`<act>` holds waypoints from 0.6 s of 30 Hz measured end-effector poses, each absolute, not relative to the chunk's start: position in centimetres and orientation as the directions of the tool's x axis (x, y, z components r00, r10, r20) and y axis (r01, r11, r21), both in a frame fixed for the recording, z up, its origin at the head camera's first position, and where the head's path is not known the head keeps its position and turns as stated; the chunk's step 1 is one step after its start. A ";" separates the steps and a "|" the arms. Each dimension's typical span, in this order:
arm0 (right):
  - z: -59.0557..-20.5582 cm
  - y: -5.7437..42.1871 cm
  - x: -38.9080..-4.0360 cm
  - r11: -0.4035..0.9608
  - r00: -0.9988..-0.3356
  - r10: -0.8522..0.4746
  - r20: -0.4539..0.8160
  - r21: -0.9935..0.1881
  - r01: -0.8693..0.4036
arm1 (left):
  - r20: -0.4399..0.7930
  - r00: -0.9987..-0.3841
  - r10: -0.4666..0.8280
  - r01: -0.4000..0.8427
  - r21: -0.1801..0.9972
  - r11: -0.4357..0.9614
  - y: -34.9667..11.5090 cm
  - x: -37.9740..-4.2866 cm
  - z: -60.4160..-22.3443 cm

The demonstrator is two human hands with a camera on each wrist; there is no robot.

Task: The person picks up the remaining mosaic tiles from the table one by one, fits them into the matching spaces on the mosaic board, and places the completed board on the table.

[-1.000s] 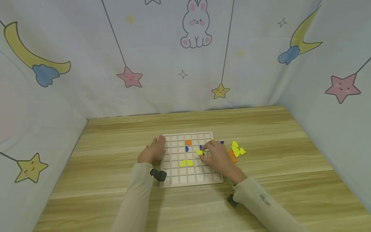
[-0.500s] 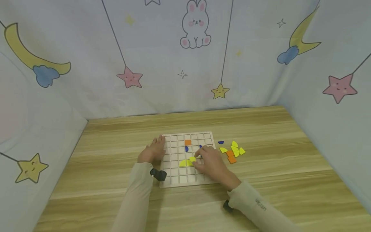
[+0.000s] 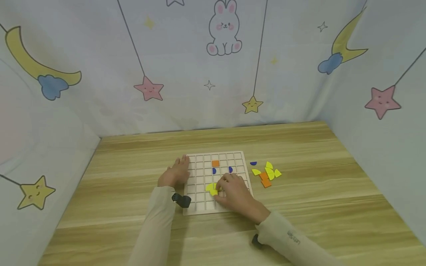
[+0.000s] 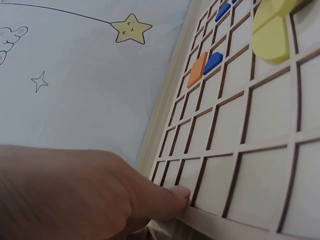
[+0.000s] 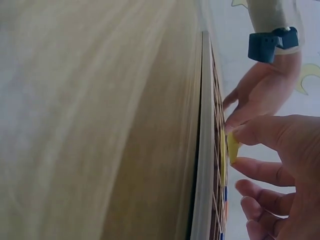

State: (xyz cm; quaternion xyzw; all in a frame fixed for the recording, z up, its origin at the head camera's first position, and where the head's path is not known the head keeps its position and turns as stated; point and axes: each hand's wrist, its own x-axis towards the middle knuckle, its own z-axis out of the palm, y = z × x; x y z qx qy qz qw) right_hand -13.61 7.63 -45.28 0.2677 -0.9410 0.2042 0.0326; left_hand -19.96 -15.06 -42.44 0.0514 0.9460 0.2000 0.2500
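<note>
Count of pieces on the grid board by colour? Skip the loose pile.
Orange piece: 1
Blue pieces: 2
Yellow pieces: at least 2; the right hand pinches one and hides part of them
Total: at least 5 on the board

Head view looks down from afar; both wrist views skim the grid board [image 3: 216, 181] closely.

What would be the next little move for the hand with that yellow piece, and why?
Probably lower it flat into the grid cell under it. The right hand pinches a yellow piece tilted just above the grid board, next to the yellow pieces already seated, while the left hand steadies the board's edge.
</note>
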 end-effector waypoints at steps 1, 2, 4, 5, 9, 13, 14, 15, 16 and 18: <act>-45.3 7.5 -13.5 0.776 -0.856 -0.492 0.161 -0.365 -0.515 | -0.452 -0.870 0.198 -0.002 0.405 0.914 -15.1 -19.9 -42.4; -45.3 7.4 -13.5 0.779 -0.856 -0.493 0.153 -0.360 -0.513 | -0.451 -0.870 0.199 -0.002 0.405 0.914 -15.1 -19.9 -42.4; -45.4 7.2 -13.3 0.781 -0.858 -0.493 0.145 -0.360 -0.510 | -0.450 -0.870 0.201 0.001 0.406 0.914 -15.1 -19.9 -42.4; -45.4 7.1 -13.3 0.783 -0.858 -0.493 0.143 -0.357 -0.509 | -0.449 -0.870 0.201 0.002 0.406 0.914 -15.1 -19.9 -42.4; -45.5 6.8 -13.1 0.790 -0.854 -0.500 0.148 -0.327 -0.519 | -0.449 -0.870 0.203 0.005 0.405 0.914 -15.1 -20.0 -42.5; -45.5 6.6 -12.9 0.789 -0.839 -0.518 0.166 -0.287 -0.543 | -0.448 -0.871 0.203 0.006 0.403 0.915 -15.1 -20.0 -42.6; -45.5 6.6 -12.9 0.788 -0.837 -0.520 0.171 -0.282 -0.547 | -0.449 -0.870 0.203 0.006 0.403 0.915 -15.1 -20.0 -42.6; -45.4 6.5 -12.9 0.786 -0.834 -0.523 0.175 -0.278 -0.552 | -0.447 -0.871 0.203 0.007 0.403 0.915 -15.1 -20.0 -42.6; -45.4 6.5 -12.8 0.785 -0.831 -0.525 0.181 -0.275 -0.556 | -0.448 -0.871 0.202 0.006 0.402 0.916 -15.1 -20.1 -42.6; -45.4 6.5 -12.8 0.782 -0.827 -0.529 0.190 -0.270 -0.562 | -0.449 -0.870 0.204 0.007 0.402 0.916 -15.1 -20.1 -42.7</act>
